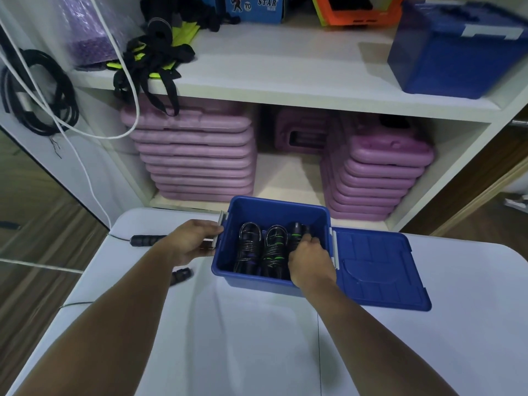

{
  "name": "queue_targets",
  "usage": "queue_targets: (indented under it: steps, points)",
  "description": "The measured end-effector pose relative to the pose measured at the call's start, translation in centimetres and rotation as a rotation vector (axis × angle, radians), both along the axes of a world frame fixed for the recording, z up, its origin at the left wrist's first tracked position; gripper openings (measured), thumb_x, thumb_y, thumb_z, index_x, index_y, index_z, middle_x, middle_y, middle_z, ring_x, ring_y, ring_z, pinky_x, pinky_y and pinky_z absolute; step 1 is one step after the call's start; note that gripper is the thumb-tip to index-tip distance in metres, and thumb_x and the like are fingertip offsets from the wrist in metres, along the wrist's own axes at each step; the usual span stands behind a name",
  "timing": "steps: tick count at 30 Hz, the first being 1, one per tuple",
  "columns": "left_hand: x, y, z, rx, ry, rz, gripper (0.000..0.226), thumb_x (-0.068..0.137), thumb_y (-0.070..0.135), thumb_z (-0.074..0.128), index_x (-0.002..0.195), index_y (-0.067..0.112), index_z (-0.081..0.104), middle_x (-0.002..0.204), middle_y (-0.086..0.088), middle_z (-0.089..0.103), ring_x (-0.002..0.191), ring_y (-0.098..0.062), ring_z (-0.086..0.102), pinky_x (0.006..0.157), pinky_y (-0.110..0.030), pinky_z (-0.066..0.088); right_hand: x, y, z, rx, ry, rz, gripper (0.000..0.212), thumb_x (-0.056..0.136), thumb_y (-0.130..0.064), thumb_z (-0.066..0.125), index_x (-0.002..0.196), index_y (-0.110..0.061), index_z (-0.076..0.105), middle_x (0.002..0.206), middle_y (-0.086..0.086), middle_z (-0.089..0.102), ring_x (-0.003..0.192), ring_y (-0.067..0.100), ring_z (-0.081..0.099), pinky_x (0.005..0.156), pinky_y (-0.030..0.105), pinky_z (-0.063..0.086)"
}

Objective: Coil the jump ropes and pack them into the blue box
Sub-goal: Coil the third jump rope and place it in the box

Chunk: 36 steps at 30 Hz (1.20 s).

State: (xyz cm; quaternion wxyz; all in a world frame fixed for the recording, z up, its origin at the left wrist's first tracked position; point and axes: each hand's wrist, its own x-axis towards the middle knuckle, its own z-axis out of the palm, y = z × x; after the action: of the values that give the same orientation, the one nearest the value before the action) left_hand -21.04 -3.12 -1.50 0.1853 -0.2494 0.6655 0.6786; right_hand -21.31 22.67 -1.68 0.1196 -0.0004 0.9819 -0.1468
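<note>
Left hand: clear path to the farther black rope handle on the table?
Probably yes. The left hand grips the blue box at its left side; the handle lies uncovered on the table beside that hand. It would need to let go of the box first.

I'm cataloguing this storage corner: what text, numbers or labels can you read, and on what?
"STAR": on the blue carton on the top shelf; the word above is cut off.
"70": in a white circle on the same carton.
Small print under "STAR": too blurred to read.
Blue box on the table: no readable text.
</note>
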Motion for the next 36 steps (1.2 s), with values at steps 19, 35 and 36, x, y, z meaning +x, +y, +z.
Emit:
queue_targets:
  steps: [19,35,36]
  points:
    - [1.0,0.9,-0.8,-0.150,0.015,0.091,0.022,0.103,0.011,0.046,0.107,-0.003,0.063,0.087,-0.015,0.065,0.075,-0.029,0.063,0.064,-0.036,0.060,0.6,0.0,-0.6,0.076,0.228,0.137,0.044,0.100,-0.030,0.038,0.140,-0.014,0.043,0.133,0.008,0.057,0.118,0.027,0.053,0.097,0.039,0.047]
    - [2.0,1.4,-0.9,-0.021,-0.025,0.149,0.028,0.094,0.004,0.044,0.093,0.003,0.072,0.076,-0.011,0.064,0.070,-0.025,0.057,0.072,-0.037,0.057,0.4,0.1,-1.6,0.159,0.306,0.069,0.041,0.089,-0.031,0.053,0.124,-0.011,0.058,0.126,0.013,0.055,0.124,0.034,0.048,0.107,0.050,0.040]
    - [2.1,1.2,-0.8,-0.007,-0.025,0.150,0.027,0.095,0.005,0.045,0.091,0.004,0.072,0.074,-0.009,0.066,0.068,-0.023,0.060,0.069,-0.035,0.057,0.4,0.1,-1.6,0.154,0.304,0.072,0.041,0.090,-0.031,0.052,0.125,-0.011,0.057,0.129,0.014,0.054,0.125,0.034,0.047,0.108,0.049,0.040]
